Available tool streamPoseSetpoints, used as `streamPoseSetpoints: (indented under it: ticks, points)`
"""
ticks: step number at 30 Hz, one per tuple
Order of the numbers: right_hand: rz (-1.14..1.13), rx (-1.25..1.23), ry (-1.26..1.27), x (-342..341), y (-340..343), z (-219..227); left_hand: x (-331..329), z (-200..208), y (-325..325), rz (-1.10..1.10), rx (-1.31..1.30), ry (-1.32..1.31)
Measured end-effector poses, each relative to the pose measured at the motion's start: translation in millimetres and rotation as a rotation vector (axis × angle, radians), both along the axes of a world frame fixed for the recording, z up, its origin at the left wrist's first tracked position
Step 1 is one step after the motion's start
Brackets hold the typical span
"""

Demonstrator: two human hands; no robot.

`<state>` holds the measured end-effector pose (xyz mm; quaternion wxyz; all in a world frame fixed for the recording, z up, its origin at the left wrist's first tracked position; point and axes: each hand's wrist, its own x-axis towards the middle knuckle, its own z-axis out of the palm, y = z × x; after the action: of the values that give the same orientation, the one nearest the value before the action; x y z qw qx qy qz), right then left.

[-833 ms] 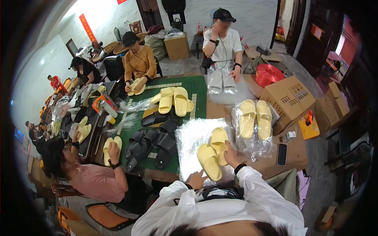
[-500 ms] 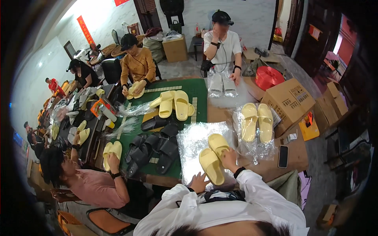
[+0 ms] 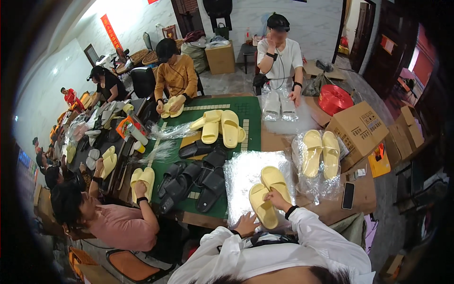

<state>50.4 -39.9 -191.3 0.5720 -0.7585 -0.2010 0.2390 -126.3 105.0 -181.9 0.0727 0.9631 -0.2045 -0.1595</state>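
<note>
Two yellow slides (image 3: 261, 201) sit over your clear plastic bags (image 3: 239, 165), the fingers of your right hand (image 3: 279, 200) closed on them, apparently positioning the pair; the next move calls for keeping both together. Your left hand's (image 3: 247, 225) grip can't be told. Two plastic-wrapped slides (image 3: 311, 156) and one smartphone (image 3: 348, 195) lie rightward.

At the bench (image 3: 338, 216): one bare left hand (image 3: 246, 224), one bare right hand (image 3: 279, 199); two pale yellow open-toed slippers (image 3: 261, 208) between them, two yellow slippers (image 3: 311, 161) in clear plastic film, at least three yellow slippers (image 3: 230, 128) stacked beyond; two whitish-grey slippers (image 3: 272, 105); at least five black strapped slippers (image 3: 182, 187), overlapping; one black rectangular phone (image 3: 348, 195); one round red roll (image 3: 336, 99).
</note>
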Motion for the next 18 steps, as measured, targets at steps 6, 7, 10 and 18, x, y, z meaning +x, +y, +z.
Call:
streamPoseSetpoints:
  ticks: [6, 7, 10, 18]
  points:
    - [-0.229, -0.136, -0.229, -25, -16, 9, 1, 10, 4, 0.007, -0.040, -0.005]
    - [-0.198, -0.185, -0.298, -29, -23, 1, 4, 13, 3, 0.001, -0.042, 0.028]
    - [-0.034, -0.278, -0.368, -34, -28, 8, 4, 15, 4, 0.003, -0.039, 0.069]
    - [0.017, -0.290, -0.371, -1, 18, 23, 5, 5, 2, -0.038, 0.000, 0.050]
